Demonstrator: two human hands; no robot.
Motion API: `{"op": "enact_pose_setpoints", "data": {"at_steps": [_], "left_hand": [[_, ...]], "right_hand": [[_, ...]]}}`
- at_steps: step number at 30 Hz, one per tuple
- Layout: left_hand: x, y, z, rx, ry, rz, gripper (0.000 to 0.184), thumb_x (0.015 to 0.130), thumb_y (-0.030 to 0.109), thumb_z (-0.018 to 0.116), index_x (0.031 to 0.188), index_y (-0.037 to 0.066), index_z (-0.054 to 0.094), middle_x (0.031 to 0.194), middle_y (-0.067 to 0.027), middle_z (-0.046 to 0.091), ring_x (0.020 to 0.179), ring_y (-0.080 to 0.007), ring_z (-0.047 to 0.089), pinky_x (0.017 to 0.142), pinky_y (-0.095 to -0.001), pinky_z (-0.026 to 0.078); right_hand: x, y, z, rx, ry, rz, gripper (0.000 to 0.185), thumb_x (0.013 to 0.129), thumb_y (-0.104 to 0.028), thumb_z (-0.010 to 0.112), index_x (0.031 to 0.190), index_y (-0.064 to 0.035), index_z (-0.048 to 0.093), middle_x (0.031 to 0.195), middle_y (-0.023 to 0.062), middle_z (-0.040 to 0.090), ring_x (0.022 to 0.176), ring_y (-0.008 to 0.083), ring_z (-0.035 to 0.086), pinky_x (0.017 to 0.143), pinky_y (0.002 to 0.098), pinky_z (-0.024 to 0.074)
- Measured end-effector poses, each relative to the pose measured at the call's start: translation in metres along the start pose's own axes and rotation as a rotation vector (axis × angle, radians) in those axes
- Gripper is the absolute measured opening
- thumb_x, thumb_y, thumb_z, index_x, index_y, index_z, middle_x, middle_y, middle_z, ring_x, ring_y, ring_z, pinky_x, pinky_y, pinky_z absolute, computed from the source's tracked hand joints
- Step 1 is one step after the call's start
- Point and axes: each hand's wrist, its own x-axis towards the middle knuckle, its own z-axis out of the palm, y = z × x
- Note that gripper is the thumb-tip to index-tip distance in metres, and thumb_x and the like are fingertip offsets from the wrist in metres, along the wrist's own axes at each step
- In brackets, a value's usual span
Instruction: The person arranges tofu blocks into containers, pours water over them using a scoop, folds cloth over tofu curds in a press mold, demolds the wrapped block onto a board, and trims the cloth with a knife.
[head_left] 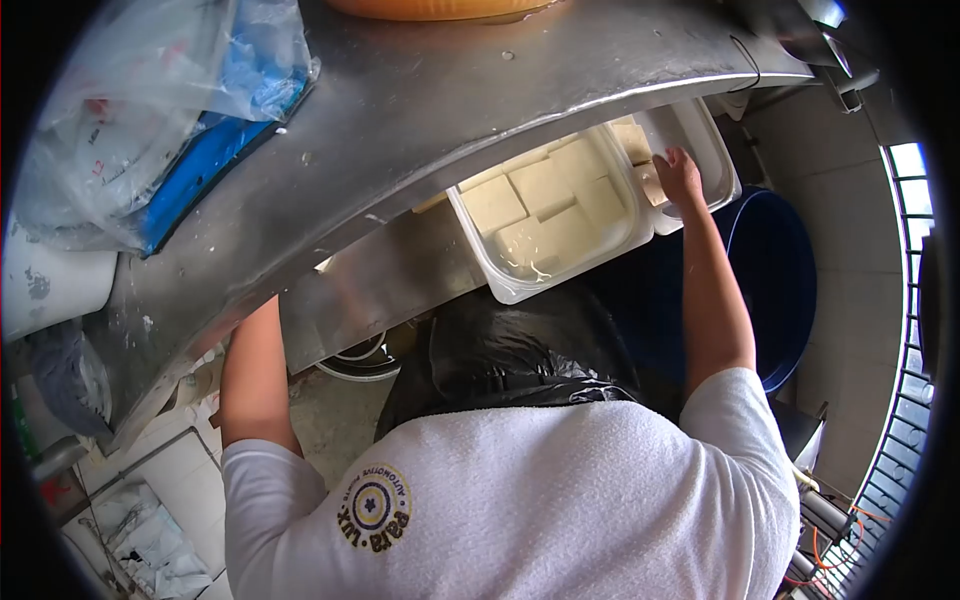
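My right hand (680, 178) is over the second white tub (722, 150) at the right, beside pale blocks (633, 143) in it. Its fingers are partly bent, and whether they hold anything does not show clearly. Left of it, another white tub (505, 283) holds several pale rectangular blocks (548, 188) in liquid. Both tubs sit partly under the edge of the metal counter (420, 110). My left forearm reaches beneath the counter at the left, which hides my left hand.
Plastic bags and a blue object (190, 185) lie on the counter's left. An orange container (440, 8) stands at the top. A large blue barrel (770, 285) is at the right, a metal shelf (385, 285) below the counter.
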Motion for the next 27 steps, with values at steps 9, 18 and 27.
{"op": "enact_pose_setpoints", "data": {"at_steps": [9, 18, 27], "left_hand": [[-0.039, 0.035, 0.063, -0.559, -0.289, 0.268, 0.072, 0.088, 0.029, 0.083, 0.147, 0.003, 0.052, 0.134, -0.0076, 0.066, 0.125, -0.0198, 0.062, 0.107, -0.0364, 0.049], [-0.089, 0.211, 0.125, -0.847, -0.478, 0.404, 0.059, 0.109, 0.053, 0.05, 0.144, 0.005, 0.055, 0.137, -0.0101, 0.064, 0.116, -0.0233, 0.069, 0.086, -0.0437, 0.064], [-0.089, 0.3, 0.208, -0.659, -0.292, 0.443, 0.023, 0.107, 0.02, 0.062, 0.121, 0.001, 0.063, 0.101, -0.0075, 0.069, 0.084, -0.0162, 0.072, 0.075, -0.0314, 0.063]], "right_hand": [[-0.132, -0.31, -0.042, 0.869, -0.207, -0.327, 0.041, 0.096, -0.004, 0.073, 0.135, -0.0045, 0.062, 0.116, 0.0122, 0.071, 0.091, 0.02, 0.073, 0.077, 0.0328, 0.0604], [-0.153, -0.339, -0.073, 1.71, -0.856, 0.305, 0.056, 0.1, -0.036, 0.069, 0.144, -0.0034, 0.054, 0.134, 0.0138, 0.064, 0.121, 0.0261, 0.063, 0.097, 0.044, 0.0529], [-0.143, -0.229, -0.069, 2.028, -0.869, 0.37, 0.044, 0.103, -0.041, 0.063, 0.136, -0.0115, 0.061, 0.126, 0.0063, 0.068, 0.113, 0.0212, 0.066, 0.092, 0.0421, 0.0543]]}}
